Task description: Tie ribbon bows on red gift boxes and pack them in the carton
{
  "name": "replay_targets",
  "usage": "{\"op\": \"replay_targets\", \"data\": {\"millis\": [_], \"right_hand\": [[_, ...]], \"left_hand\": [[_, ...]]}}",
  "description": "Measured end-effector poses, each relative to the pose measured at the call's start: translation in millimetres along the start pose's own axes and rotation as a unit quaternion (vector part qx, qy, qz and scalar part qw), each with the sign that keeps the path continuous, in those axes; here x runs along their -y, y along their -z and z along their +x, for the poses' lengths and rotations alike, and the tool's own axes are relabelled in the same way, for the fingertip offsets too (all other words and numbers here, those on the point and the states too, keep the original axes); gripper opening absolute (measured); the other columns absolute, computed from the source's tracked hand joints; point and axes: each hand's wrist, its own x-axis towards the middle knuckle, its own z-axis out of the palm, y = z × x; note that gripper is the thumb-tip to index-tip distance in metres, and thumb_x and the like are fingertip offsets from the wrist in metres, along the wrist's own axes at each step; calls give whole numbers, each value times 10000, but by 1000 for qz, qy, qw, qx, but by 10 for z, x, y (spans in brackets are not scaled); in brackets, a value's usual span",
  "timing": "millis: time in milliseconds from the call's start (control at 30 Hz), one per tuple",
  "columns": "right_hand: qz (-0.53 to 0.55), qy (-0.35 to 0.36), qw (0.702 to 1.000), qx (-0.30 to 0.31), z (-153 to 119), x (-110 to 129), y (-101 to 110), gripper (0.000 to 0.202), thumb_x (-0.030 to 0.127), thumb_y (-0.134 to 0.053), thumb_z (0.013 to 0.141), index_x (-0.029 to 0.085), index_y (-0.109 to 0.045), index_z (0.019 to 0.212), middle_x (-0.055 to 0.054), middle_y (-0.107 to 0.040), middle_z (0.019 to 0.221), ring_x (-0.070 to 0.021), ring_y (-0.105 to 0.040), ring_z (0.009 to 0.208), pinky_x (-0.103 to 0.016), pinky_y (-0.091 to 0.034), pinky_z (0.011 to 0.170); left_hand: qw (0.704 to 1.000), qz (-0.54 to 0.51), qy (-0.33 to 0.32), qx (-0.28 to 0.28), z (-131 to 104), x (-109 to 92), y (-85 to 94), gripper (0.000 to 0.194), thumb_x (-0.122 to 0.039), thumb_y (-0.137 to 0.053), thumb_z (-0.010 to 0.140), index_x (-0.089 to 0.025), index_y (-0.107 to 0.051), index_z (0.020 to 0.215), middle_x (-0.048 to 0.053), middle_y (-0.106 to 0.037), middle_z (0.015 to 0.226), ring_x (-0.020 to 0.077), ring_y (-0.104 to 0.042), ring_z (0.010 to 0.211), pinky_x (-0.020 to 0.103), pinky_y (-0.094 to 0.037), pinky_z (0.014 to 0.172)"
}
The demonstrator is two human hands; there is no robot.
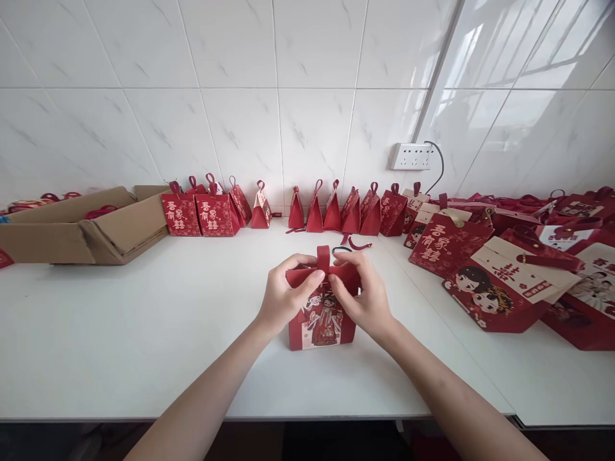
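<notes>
A red gift box point(323, 323) with a printed figure in traditional dress stands upright on the white table in front of me. From its top rises a red strap loop point(323, 256). My left hand point(291, 291) grips the upper left edge, thumb on the front panel and fingers behind. On the other side, my right hand point(362, 291) pinches the upper right edge the same way, with its index finger near the loop. The two thumbs almost meet below the strap. Fingers behind the panel are partly hidden.
Several finished-looking red boxes point(314, 211) line the tiled wall. A cardboard carton point(120, 240) stands at the left. Flat red boxes point(504, 285) pile up at the right. Loose ribbon point(355, 243) lies behind my hands. A power strip point(412, 157) hangs on the wall.
</notes>
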Motion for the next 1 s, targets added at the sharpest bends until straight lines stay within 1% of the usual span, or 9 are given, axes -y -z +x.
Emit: {"op": "replay_targets", "data": {"millis": [67,133,267,467,600,767,867,1000], "right_hand": [[4,-3,1000,13,9,3,12,116,151,-508,851,224,-515,941,-34,-558,847,-167,-551,775,-315,-482,660],[10,-9,1000,16,17,7,22,76,154,-500,859,220,-528,886,-24,-552,806,-160,-540,743,-303,-471,642],[21,-26,999,19,26,18,28,82,153,-482,864,215,-536,871,-20,-553,784,-159,-534,735,-302,-455,655],[49,-92,994,40,33,44,18,87,184,-446,872,210,-517,830,-9,-535,759,-150,-514,712,-279,-427,637],[61,-88,993,47,32,36,24,78,199,-440,874,207,-505,833,-9,-527,759,-144,-507,702,-278,-422,638],[87,-84,991,57,12,6,29,28,209,-469,859,210,-496,854,-12,-531,776,-146,-513,702,-288,-429,644],[89,-88,990,62,8,-1,29,37,213,-459,871,213,-496,865,-15,-545,797,-147,-523,720,-290,-428,658],[90,-102,988,74,28,10,43,65,214,-445,874,213,-505,849,-6,-532,788,-141,-512,712,-283,-416,658]], "left_hand": [[1000,-4,-6,8,-5,2,1,141,-283,-622,772,-180,-632,868,18,-676,852,150,-631,795,233,-498,716],[1000,5,-9,-1,-8,2,-3,103,-262,-621,767,-178,-631,825,13,-674,815,143,-629,768,229,-501,704],[1000,17,7,-18,-14,15,-18,111,-287,-623,765,-179,-636,788,5,-676,756,135,-628,706,223,-501,653],[999,35,16,-15,-9,33,-22,124,-294,-631,751,-173,-654,766,7,-685,741,140,-630,700,226,-499,655],[999,34,3,-2,5,17,-11,112,-281,-624,757,-171,-640,756,0,-668,730,130,-615,689,220,-495,653],[1000,1,-1,23,0,12,-1,116,-273,-630,761,-168,-623,812,3,-653,771,131,-608,723,224,-493,673],[999,-13,-4,34,0,23,7,123,-249,-655,744,-173,-625,837,-3,-651,790,125,-602,734,216,-486,677],[999,-31,16,32,14,27,8,82,-226,-660,737,-169,-643,794,-4,-658,761,120,-600,712,213,-483,669]]}}
